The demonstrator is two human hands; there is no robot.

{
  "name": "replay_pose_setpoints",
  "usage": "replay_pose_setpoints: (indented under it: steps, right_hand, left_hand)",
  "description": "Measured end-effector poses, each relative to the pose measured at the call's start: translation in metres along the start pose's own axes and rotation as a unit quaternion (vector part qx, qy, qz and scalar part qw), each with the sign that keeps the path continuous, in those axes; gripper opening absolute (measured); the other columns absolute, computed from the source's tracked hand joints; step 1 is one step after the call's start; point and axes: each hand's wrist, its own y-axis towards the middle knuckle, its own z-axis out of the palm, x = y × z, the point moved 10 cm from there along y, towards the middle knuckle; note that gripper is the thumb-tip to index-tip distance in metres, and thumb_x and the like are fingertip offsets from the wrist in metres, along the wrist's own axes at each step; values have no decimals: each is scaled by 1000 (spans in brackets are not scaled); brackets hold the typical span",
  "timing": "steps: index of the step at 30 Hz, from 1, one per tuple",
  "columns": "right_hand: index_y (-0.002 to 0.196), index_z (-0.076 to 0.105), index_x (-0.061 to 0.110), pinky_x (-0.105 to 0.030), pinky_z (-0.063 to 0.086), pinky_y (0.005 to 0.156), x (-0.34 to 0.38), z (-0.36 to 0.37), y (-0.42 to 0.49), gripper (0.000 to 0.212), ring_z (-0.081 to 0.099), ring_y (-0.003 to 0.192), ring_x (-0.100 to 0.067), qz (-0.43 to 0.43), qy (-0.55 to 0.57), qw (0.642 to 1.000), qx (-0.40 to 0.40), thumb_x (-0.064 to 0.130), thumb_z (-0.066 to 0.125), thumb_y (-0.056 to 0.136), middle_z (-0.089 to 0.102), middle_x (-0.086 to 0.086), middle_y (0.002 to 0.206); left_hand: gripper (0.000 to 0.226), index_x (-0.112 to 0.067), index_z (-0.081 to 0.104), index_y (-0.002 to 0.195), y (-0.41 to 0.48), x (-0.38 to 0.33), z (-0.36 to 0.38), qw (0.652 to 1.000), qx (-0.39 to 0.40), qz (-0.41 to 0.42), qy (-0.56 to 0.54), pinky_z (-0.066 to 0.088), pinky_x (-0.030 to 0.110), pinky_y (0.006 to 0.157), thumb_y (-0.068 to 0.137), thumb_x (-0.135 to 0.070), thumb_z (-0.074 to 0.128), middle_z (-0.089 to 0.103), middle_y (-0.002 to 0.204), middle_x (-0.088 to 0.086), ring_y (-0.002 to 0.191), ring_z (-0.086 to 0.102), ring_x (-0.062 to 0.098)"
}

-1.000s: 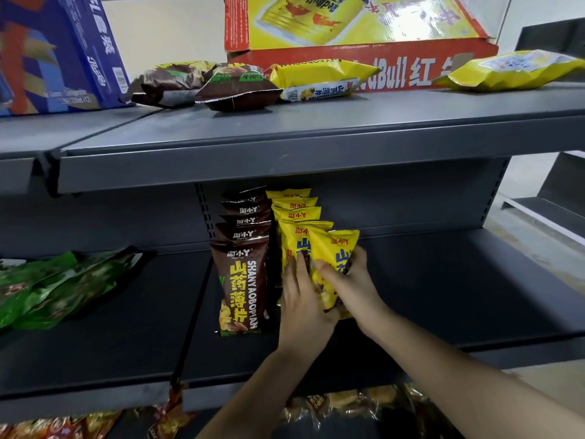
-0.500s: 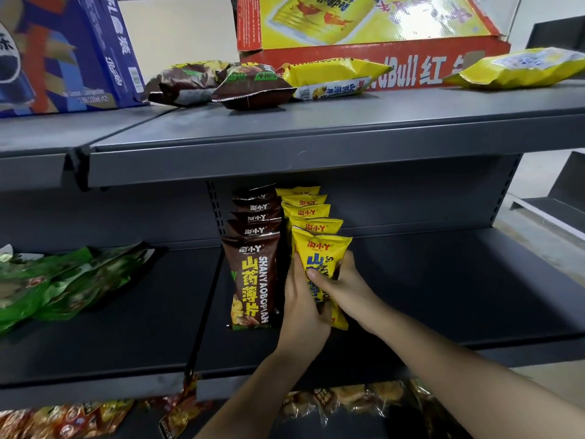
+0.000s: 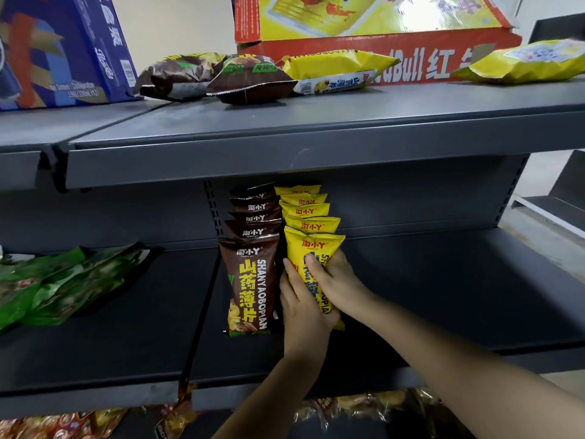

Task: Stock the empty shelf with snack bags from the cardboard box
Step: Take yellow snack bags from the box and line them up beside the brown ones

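Note:
On the dark middle shelf (image 3: 443, 296) stand two rows of upright snack bags: a brown row (image 3: 250, 280) and a yellow row (image 3: 308, 217) to its right. The front yellow bag (image 3: 311, 245) is upright at the head of its row. My left hand (image 3: 300, 305) grips its left side and my right hand (image 3: 335, 280) grips its right side, thumb across the front. A red and yellow cardboard box (image 3: 380, 36) stands on the top shelf.
Loose brown bags (image 3: 221, 77) and yellow bags (image 3: 335, 71) lie on the top shelf (image 3: 316, 134) by a blue carton (image 3: 63, 49). Green bags (image 3: 63, 283) lie on the middle shelf's left. More snack packs (image 3: 348, 403) fill the shelf below.
Both hands brought the front yellow bag from a rightward tilt to upright against its row. The view moved closer and shifted slightly left.

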Motion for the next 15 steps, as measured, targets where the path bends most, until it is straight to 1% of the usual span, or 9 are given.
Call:
replay_pose_setpoints:
  steps: [2,4,8,9,10,11,12,13,15]
  right_hand:
    - [144,33,23,-53,30,111,0,2,6,71,36,135,-23,3,-33,999,0,65,37,88,43,-4,140]
    - [144,33,22,-52,31,111,-1,2,8,68,36,135,-24,3,-34,999,-5,63,39,89,42,-5,139]
    - [144,36,21,-43,30,114,4,1,5,59,35,136,-21,-28,4,1000,5,45,53,93,42,-5,140]
    - [141,39,22,-39,32,113,6,2,2,57,37,135,-19,-42,2,999,21,40,59,91,44,-2,138]
    - [136,43,26,-30,36,109,7,3,-2,52,40,131,-13,-54,5,998,42,36,64,89,45,4,132]
    - [127,46,33,-18,38,102,8,6,-6,46,44,125,-4,-59,11,996,69,31,69,87,46,11,125]
    - [118,46,37,-9,37,97,8,9,-9,42,46,120,5,-61,18,993,98,28,71,86,46,16,121]
    - [112,44,39,-8,37,98,6,11,-12,40,46,119,8,-60,23,991,122,27,72,85,46,14,124]
    - [112,37,42,-27,37,109,2,14,-12,45,44,128,-6,-46,18,989,140,30,71,85,42,0,139]
  left_hand:
    - [120,-15,-17,148,2,3,0,1000,0,-11,-8,27,40,114,74,-25,77,19,146,11,140,22,28]
    - [120,-13,-16,149,5,4,0,1000,0,-14,-3,28,38,114,74,-24,77,21,143,11,139,24,27]
    - [122,-11,-18,148,4,2,0,1000,5,-5,20,29,35,112,73,-35,76,22,144,11,138,25,25]
    - [125,-11,-20,147,3,2,1,1000,19,-2,20,28,35,112,72,-39,76,20,145,11,138,24,25]
    - [129,-12,-24,146,2,2,3,999,40,0,16,26,36,113,70,-41,77,17,146,10,139,21,24]
    - [132,-15,-28,144,1,3,5,998,64,1,6,24,37,114,70,-38,79,12,149,8,141,17,23]
    - [133,-18,-30,143,1,5,7,996,88,-1,-8,21,37,115,70,-33,80,7,151,4,142,13,21]
    - [131,-20,-31,143,1,7,9,994,110,-5,-22,18,37,115,72,-27,79,3,153,2,143,11,21]
    - [125,-21,-31,143,0,13,10,988,147,-17,-49,16,37,115,77,-19,75,2,155,1,144,10,21]
